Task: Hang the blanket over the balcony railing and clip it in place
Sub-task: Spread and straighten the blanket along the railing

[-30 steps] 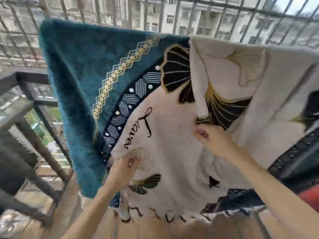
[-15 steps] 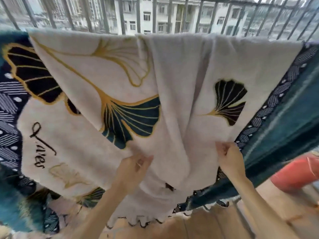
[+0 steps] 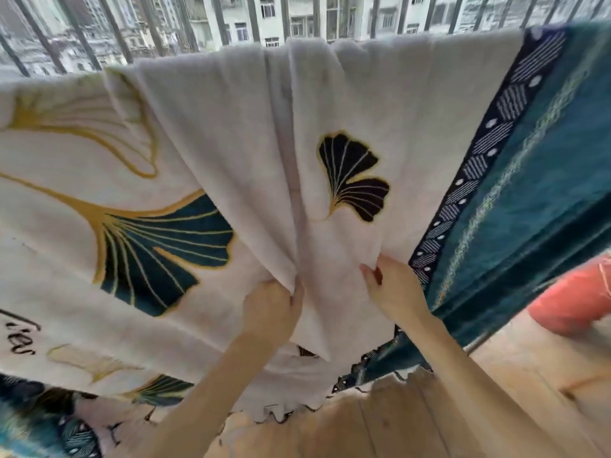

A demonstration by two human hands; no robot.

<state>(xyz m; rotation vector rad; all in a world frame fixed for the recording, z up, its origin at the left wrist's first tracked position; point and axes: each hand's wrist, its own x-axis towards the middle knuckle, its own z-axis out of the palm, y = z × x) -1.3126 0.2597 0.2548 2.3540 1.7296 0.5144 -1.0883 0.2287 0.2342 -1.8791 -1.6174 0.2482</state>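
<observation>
— What has the person's left hand (image 3: 272, 309) got hold of?
— Its fingers are curled round a thick vertical fold of the blanket (image 3: 380, 94), gripping it from below.
— And the right hand (image 3: 395, 292)?
— It is just beside the left one, to its right. Its thumb and fingertips (image 3: 369, 272) pinch the cream cloth near where the dark patterned border begins. The hands are close but apart, with the gathered fold between them.
— Where is the blanket itself?
— It is draped over the top edge of the balcony railing (image 3: 253, 18) and hangs down on the person's side, along the rail from the left edge of view almost to the right. The middle is cream with ginkgo leaves in gold, teal and black, and the right side is a teal band. Its scalloped lower edge shows against the wooden floor (image 3: 413, 424).
— Anything further out?
— There is an orange-red object (image 3: 575, 299) low by the railing's right end, too blurred to identify. Pale buildings (image 3: 281, 14) stand beyond the bars.
</observation>
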